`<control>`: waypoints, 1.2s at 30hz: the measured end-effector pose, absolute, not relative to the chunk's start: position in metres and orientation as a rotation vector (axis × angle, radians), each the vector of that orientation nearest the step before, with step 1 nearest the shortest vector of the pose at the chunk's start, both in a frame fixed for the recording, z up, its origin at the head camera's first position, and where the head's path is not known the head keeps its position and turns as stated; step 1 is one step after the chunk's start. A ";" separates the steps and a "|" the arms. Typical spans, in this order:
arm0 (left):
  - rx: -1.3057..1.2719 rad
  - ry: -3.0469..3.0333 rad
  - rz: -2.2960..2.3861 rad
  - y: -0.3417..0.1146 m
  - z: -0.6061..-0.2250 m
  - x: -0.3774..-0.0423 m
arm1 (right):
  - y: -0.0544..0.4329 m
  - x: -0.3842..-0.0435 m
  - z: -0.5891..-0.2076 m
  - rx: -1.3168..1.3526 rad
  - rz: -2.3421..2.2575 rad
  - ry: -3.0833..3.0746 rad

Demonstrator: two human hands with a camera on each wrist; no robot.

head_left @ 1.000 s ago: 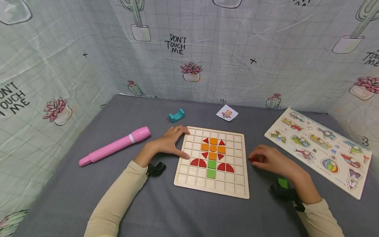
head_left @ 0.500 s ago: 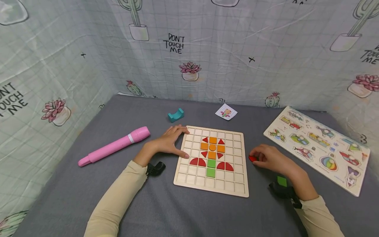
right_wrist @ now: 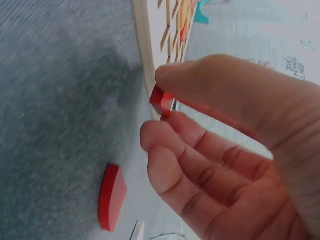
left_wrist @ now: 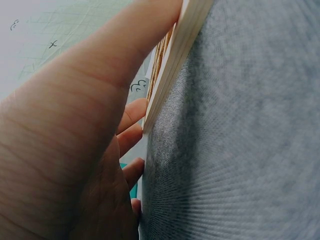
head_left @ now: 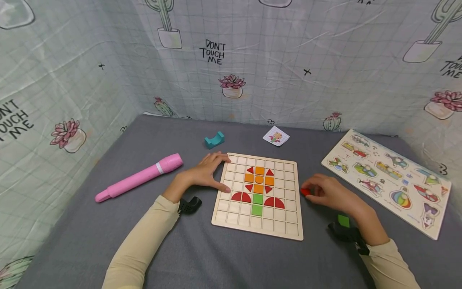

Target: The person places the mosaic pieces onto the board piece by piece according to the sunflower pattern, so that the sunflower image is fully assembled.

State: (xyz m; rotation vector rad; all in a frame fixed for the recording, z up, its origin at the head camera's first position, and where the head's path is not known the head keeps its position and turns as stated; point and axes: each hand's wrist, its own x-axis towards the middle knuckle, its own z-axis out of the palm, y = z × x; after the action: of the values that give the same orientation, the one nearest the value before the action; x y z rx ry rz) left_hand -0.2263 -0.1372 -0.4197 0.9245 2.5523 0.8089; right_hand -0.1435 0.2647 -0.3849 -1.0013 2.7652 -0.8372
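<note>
A wooden grid board [head_left: 236, 220] bears orange, red and green flat pieces, arranged like a flower. Along its left edge rests my left hand [head_left: 203, 173], fingers spread, with the thumb on the board and a fingertip by the far left corner. To the right of the board, my right hand [head_left: 328, 193] pinches a small red block [right_wrist: 161, 101] between thumb and index finger, near the board's right edge. Under that hand a second red piece [right_wrist: 113, 197] with a curved side lies on the cloth. The head view hides it behind the hand.
A green square piece [head_left: 343, 220] lies near my right wrist. Behind the board are a patterned card [head_left: 276, 136] and a teal arched block [head_left: 215, 140]. A pink stick [head_left: 138, 178] lies at left, a picture puzzle board [head_left: 388, 182] at right. A printed curtain encloses the back.
My right hand has lifted the red block slightly and shifted a little left towards the board, and more of the block shows. My left hand stays on the board's edge.
</note>
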 end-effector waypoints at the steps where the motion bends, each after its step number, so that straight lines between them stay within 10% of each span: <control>1: 0.923 2.552 0.807 -0.137 -0.420 -0.226 | 0.263 -0.144 -0.384 -1.002 -0.842 2.754; 36: 0.920 2.560 0.787 -0.137 -0.420 -0.227 | 0.182 -0.134 -0.388 -1.252 -0.869 2.352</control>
State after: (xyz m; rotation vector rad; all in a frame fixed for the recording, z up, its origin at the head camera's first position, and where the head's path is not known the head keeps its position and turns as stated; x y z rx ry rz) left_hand -0.2267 -0.1366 -0.4195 0.9197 2.5598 0.7869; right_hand -0.1343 0.1821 -0.3883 -1.2522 2.3523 -0.8694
